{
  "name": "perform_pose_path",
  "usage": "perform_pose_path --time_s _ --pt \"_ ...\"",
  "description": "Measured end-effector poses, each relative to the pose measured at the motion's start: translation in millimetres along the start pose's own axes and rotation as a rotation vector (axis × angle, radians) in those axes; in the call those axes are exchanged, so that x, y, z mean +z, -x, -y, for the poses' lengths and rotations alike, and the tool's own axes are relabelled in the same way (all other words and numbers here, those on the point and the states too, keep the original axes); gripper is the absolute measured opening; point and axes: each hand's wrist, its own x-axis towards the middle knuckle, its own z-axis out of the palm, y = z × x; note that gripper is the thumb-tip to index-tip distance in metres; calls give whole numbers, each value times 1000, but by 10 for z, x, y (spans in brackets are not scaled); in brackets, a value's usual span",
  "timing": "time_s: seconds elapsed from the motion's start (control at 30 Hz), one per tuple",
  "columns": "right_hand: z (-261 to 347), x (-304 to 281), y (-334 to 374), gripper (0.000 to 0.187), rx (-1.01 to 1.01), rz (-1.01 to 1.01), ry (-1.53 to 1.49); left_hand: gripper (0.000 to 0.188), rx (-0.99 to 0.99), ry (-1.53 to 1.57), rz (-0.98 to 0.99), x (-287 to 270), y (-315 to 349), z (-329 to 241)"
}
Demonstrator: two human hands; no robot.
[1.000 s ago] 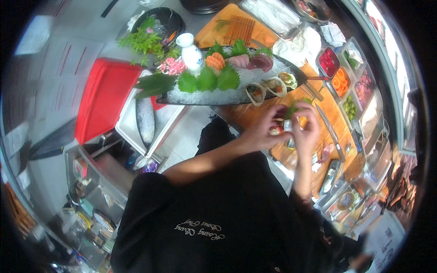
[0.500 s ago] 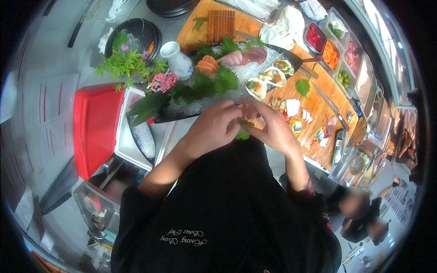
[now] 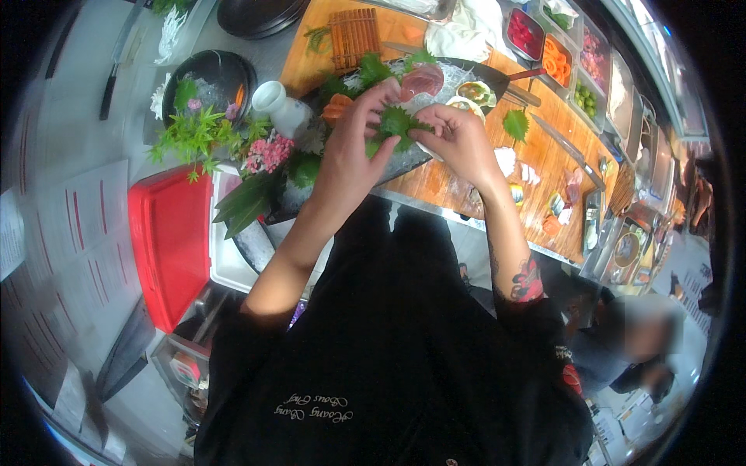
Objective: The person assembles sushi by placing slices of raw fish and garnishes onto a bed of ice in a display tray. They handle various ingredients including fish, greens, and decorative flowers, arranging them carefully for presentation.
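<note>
Over the long black platter (image 3: 501, 78), my right hand (image 3: 460, 141) is closed, its thumb and fingertips pinching the edge of a green shiso leaf (image 3: 400, 121). My left hand (image 3: 359, 140) is beside the leaf with fingers spread, its thumb reaching the leaf's near edge. Dark pink fish slices (image 3: 422, 81) lie just beyond the hands on shredded white garnish. Orange fish slices (image 3: 336, 109) sit to the left, partly covered by my left hand. A topped oyster shell (image 3: 475, 95) is beyond my right hand; other shells are mostly hidden behind it.
A white vase (image 3: 284, 110) and pink flowers (image 3: 268, 151) stand at the platter's left end. Right, a wooden board (image 3: 435, 182) bears a knife (image 3: 569, 151), a loose shiso leaf (image 3: 514, 125) and food scraps. Garnish tubs (image 3: 554, 62) line the far right. A red-lidded cooler (image 3: 167, 248) is left.
Both hands have moved forward from near my body to over the platter, bringing the shiso leaf. My left hand's fingers have spread from a curled position.
</note>
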Motion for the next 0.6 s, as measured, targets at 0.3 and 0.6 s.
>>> perform_pose_path --time_s 0.3,0.6 --pt "-203 136 -110 27 -85 -106 -60 25 182 -231 127 389 85 100" --pt "-195 163 -67 34 -136 -202 415 17 212 -325 101 498 76 337"
